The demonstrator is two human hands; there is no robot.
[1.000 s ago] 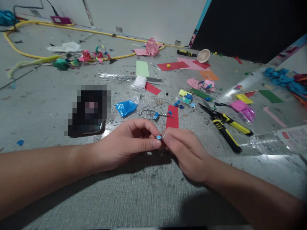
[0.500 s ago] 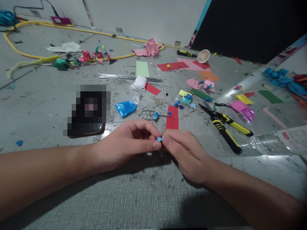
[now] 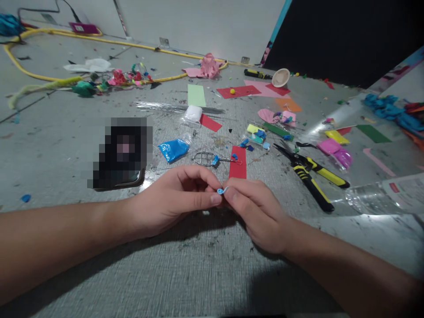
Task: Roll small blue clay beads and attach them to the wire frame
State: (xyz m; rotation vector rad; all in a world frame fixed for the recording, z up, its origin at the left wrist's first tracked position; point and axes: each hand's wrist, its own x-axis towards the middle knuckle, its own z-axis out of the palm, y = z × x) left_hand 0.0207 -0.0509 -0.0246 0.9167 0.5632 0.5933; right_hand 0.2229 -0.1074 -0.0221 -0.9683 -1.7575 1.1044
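My left hand (image 3: pixel 172 203) and my right hand (image 3: pixel 255 212) meet fingertip to fingertip low over the grey mat. Between them they pinch a tiny blue piece (image 3: pixel 221 191) that curls up above the thumbs. Both hands have their fingers closed around it. Just beyond the fingers lie a red paper strip (image 3: pixel 238 161) and a small wire frame (image 3: pixel 206 158) with blue bits on it. A blue bag of material (image 3: pixel 174 149) lies a little to the left of the frame.
Yellow-handled pliers (image 3: pixel 309 175) lie to the right, a phone (image 3: pixel 121 155) to the left. Coloured paper scraps (image 3: pixel 240 91), a bundle of thin wires (image 3: pixel 172 106), a yellow hose (image 3: pixel 99 40) and a clear plastic sheet (image 3: pixel 384 198) are scattered around.
The hands stay in place. The tiny blue piece has been worked between the fingertips and now shows a curled tail instead of a flat dot.
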